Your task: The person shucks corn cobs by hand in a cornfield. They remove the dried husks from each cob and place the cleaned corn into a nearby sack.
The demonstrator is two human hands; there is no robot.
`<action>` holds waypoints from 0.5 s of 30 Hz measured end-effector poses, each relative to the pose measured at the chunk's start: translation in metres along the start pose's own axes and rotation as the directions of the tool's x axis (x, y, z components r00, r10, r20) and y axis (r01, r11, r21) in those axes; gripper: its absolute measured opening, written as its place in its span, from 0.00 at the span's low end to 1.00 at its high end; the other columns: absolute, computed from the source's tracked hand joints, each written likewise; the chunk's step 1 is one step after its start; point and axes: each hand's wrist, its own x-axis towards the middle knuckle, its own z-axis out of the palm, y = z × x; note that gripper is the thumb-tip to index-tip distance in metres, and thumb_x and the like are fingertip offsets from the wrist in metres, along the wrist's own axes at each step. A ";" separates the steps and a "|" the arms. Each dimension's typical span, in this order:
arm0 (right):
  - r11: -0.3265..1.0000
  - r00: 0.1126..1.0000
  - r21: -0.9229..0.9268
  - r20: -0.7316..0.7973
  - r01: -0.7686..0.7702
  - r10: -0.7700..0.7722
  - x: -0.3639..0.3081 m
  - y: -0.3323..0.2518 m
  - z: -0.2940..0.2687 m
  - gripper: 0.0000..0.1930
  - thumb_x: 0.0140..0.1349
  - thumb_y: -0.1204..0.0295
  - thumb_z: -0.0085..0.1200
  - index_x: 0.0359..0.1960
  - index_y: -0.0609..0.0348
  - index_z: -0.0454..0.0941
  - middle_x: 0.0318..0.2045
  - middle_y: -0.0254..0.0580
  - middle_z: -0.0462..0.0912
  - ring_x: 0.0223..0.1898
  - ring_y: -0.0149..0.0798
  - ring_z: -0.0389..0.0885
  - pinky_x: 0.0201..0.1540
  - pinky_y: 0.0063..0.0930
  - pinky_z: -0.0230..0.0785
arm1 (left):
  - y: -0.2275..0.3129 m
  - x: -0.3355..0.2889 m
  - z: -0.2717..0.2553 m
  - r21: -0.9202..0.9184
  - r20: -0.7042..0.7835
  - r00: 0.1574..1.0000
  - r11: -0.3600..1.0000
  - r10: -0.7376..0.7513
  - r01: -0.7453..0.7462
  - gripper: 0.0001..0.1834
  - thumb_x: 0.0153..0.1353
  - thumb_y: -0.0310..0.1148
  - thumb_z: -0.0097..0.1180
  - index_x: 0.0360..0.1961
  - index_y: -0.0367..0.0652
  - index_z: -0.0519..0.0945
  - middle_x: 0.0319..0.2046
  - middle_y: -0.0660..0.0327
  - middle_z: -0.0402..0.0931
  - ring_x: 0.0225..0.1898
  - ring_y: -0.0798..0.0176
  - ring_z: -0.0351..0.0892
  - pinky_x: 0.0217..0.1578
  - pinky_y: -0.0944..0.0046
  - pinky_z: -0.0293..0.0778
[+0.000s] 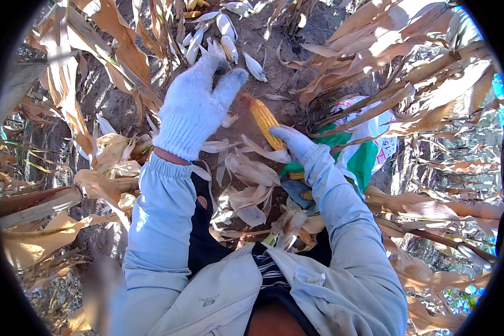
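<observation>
A bare yellow cob [266,124] is being gripped left of the bag [361,162] by the curled right hand [299,144]; farther left of the bag, the left hand [195,105] is being held thumb-out, any hold unclear. Husking is apparently being finished; bagging is seemingly being called for.

The cob [265,121] is upper centre, the bag [357,157] to its right, husks [253,180] below on the ground [288,53].
</observation>
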 end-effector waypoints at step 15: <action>0.922 0.893 0.080 0.231 0.378 -0.386 -0.194 -0.041 0.060 0.41 0.61 0.68 0.67 0.74 0.61 0.60 0.60 0.44 0.78 0.59 0.39 0.81 0.63 0.34 0.76 | 0.059 -0.067 0.090 -0.759 0.471 0.874 0.451 -0.118 0.469 0.32 0.57 0.38 0.75 0.57 0.32 0.74 0.47 0.51 0.83 0.49 0.58 0.85 0.50 0.57 0.81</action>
